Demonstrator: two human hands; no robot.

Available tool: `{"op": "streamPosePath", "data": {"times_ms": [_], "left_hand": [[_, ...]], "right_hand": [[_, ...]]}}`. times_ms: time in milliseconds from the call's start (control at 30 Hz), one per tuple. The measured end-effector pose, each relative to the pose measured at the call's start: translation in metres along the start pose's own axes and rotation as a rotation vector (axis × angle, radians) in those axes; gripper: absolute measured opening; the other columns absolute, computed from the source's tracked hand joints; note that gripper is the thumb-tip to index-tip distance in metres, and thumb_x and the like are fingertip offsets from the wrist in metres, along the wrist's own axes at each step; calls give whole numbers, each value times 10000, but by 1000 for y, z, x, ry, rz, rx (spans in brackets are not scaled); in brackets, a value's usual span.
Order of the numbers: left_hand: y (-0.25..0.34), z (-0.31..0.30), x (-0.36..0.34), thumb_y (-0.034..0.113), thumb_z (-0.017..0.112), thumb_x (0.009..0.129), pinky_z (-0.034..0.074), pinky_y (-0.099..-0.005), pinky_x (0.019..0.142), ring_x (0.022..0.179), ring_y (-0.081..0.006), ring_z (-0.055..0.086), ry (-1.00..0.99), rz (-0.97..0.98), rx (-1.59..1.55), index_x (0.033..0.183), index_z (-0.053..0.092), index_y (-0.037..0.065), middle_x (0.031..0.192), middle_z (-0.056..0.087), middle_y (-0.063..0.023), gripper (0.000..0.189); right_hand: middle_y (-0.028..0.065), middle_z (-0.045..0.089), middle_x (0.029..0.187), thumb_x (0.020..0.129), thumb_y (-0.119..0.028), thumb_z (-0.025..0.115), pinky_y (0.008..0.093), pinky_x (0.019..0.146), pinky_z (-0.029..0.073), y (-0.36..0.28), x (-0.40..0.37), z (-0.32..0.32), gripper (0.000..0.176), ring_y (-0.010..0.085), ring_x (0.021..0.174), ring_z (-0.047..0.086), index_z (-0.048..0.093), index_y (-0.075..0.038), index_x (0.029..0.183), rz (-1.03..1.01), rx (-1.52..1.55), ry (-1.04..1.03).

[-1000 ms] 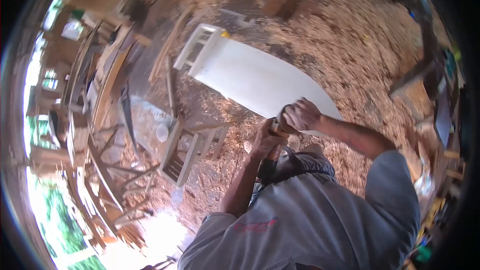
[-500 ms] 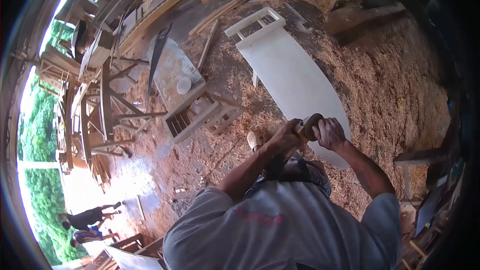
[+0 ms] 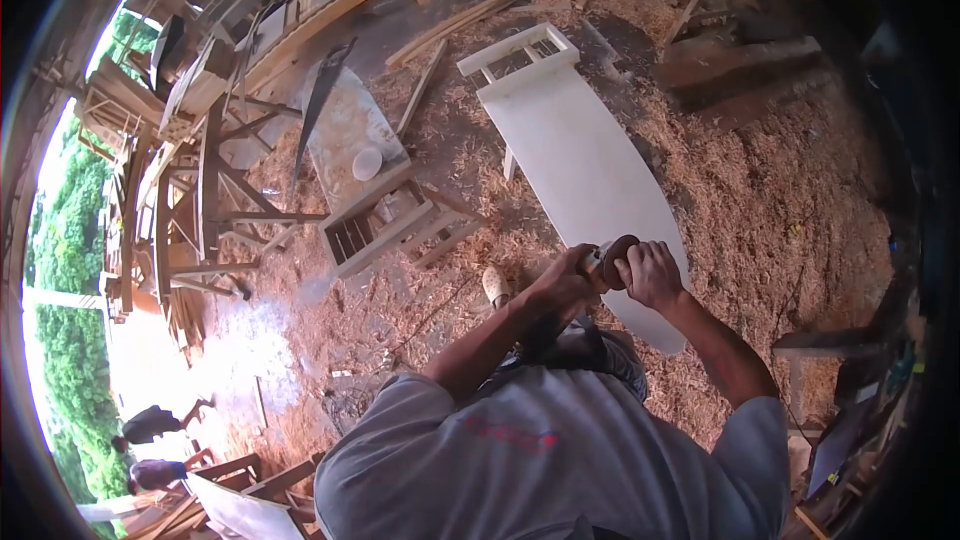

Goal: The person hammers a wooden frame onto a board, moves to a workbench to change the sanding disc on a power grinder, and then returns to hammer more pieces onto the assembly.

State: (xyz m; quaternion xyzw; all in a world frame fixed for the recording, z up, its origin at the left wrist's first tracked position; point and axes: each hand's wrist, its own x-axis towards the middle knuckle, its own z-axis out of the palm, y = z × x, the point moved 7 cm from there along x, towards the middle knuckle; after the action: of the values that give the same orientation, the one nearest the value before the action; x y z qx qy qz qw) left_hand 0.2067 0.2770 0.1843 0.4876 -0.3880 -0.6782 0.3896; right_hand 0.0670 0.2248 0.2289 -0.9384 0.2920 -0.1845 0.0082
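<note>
A power tool with a round brown disc point(image 3: 619, 262) is held over the near part of a long white board point(image 3: 590, 155). My left hand point(image 3: 568, 278) is wrapped round the tool's body, on the left of the disc. On the other side, my right hand point(image 3: 650, 274) is closed at the disc's edge; its fingertips are partly hidden there. The board has a curved right edge and a slatted frame point(image 3: 522, 58) at its far end.
Left of the board are a slatted wooden frame point(image 3: 368, 227) and a stained panel point(image 3: 350, 125) bearing a white round lid point(image 3: 367, 163). Wood shavings point(image 3: 760, 180) cover the floor. Stacked timber point(image 3: 210, 175) lines the left. Two people point(image 3: 155, 424) are at the lower left.
The view has shifted slightly. Both hands and the tool sit a little further left in view, still together. The two people at the lower left have moved.
</note>
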Motion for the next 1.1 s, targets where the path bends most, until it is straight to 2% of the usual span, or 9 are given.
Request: {"op": "streamPosePath", "data": {"times_ms": [133,233,267,333,467,633,800,967,1100], "left_hand": [[3,0,-3,37,771,690,550,-324,756,871,-188,655,10,11,136,1276,493,-49,986,641,-118,654],[2,-8,-5,55,783,707,551,-317,714,856,-181,660,92,-29,65,1225,519,-31,977,650,-109,588],[0,-9,-5,55,783,707,551,-317,714,856,-181,660,94,-29,63,1225,519,-31,977,650,-109,588],[8,-11,-12,124,756,790,547,-330,643,775,-159,646,149,23,145,1168,551,-30,854,640,-79,456],[7,-9,-11,-17,765,625,539,-319,760,864,-180,651,76,4,-17,1235,521,-39,954,650,-98,657],[-8,-9,-6,-13,765,615,529,-316,762,855,-169,635,38,46,-2,1212,540,-43,946,644,-76,639],[-8,-11,-12,-3,724,664,505,-289,638,747,-151,601,96,58,20,1161,543,-48,854,622,-67,531],[5,-13,-20,53,794,598,512,-312,772,889,-183,620,96,-34,15,1248,528,-27,978,634,-86,707],[21,-2,-29,54,796,574,510,-327,827,958,-214,622,57,-29,199,1298,503,-38,1052,632,-120,786]], "right_hand": [[225,639,605,969,-264,459,484,675,534,8,-1,28,448,387,591,663,635,-27,631,487,69,-221],[294,664,779,997,-341,376,511,727,545,15,-11,54,524,419,797,683,696,5,769,816,208,-245],[294,664,779,997,-341,376,511,727,545,20,-12,57,524,419,797,683,696,5,769,814,208,-248],[218,670,852,946,-141,472,461,598,565,13,-10,60,255,394,749,690,559,-20,1154,634,174,-442],[168,628,795,971,-301,507,472,666,502,-7,10,-6,279,359,689,619,555,-27,959,116,56,5],[157,637,749,962,-324,505,461,680,477,-6,1,16,305,339,691,615,549,-42,856,-14,-11,-39],[181,650,719,920,-267,504,467,683,485,-8,5,36,261,346,684,637,565,-33,822,209,-11,-37],[178,651,738,956,-323,533,457,655,513,-2,4,30,316,356,724,647,581,-27,854,389,138,-115],[92,597,820,958,-341,633,344,637,504,49,-34,-3,318,179,730,586,545,-36,944,840,664,284]]}}
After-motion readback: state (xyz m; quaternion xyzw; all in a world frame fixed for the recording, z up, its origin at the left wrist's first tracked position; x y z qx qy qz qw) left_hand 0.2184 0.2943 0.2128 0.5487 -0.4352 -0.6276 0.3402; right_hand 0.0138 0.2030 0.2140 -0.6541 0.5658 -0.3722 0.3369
